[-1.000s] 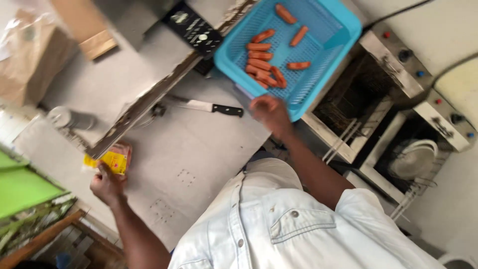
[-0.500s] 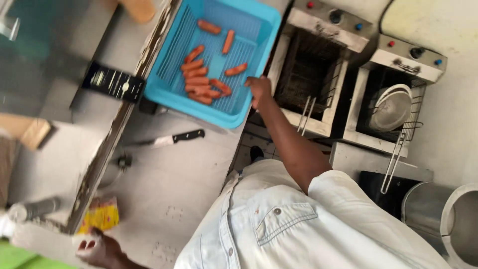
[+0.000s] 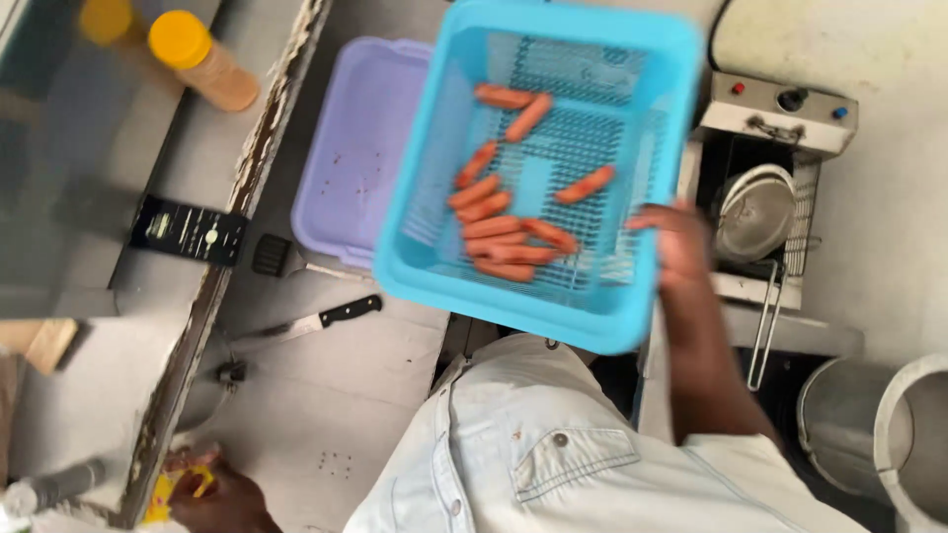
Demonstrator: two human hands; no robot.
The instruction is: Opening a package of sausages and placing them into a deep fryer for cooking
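My right hand (image 3: 681, 247) grips the right rim of a blue plastic basket (image 3: 632, 316) and holds it up in the air above the counter. Several orange-red sausages (image 3: 504, 232) lie on its slotted bottom. At the bottom left edge, my left hand (image 3: 212, 494) is closed on a yellow packet (image 3: 158, 503) that lies on the grey counter. My pale denim shirt (image 3: 553, 454) fills the lower middle of the view.
A lilac tub (image 3: 346, 158) sits under the basket's left side. A black-handled knife (image 3: 316, 321) and a black spatula (image 3: 272, 255) lie on the counter. An electric fryer (image 3: 780, 109) with a wire basket stands at right, a steel pot (image 3: 869, 434) below it. An orange-capped bottle (image 3: 202, 59) stands on the ledge.
The blue basket has risen off the lilac tub and come towards me and the fryer in my right hand. My left hand stays on the yellow packet. The view has swung.
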